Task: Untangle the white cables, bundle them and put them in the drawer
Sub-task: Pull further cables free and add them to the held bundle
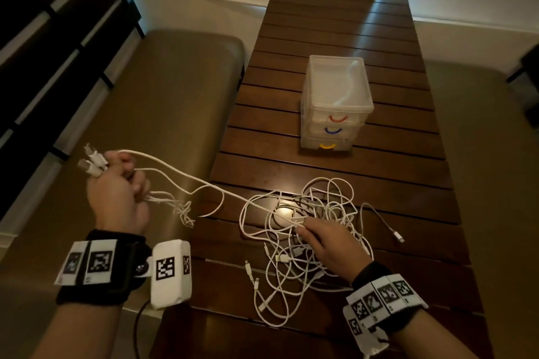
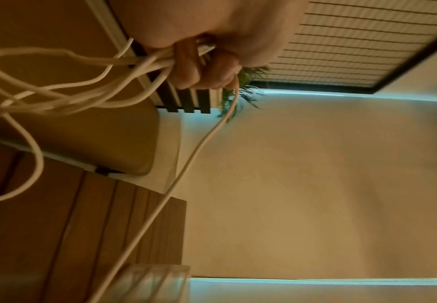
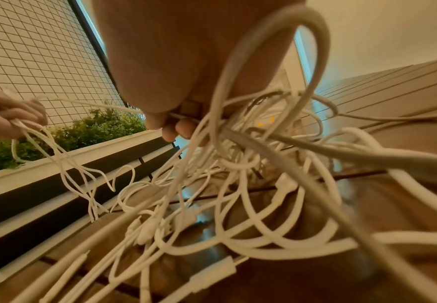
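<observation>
The left hand point(image 1: 116, 189) grips several cable ends, raised off the table's left edge. One taut cable point(image 1: 204, 181) slants right and down to the right hand point(image 1: 326, 242), which pinches it at the tangle point(image 1: 315, 218).

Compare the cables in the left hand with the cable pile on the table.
The held cables are lifted off the table, gripped by the left hand with plugs sticking out together past its fingers; the cable pile lies on the slats. The held cables run fairly straight; the pile is looped and knotted, its plugs scattered. Both are white, and strands still link them, one pinched by the right hand.
</observation>
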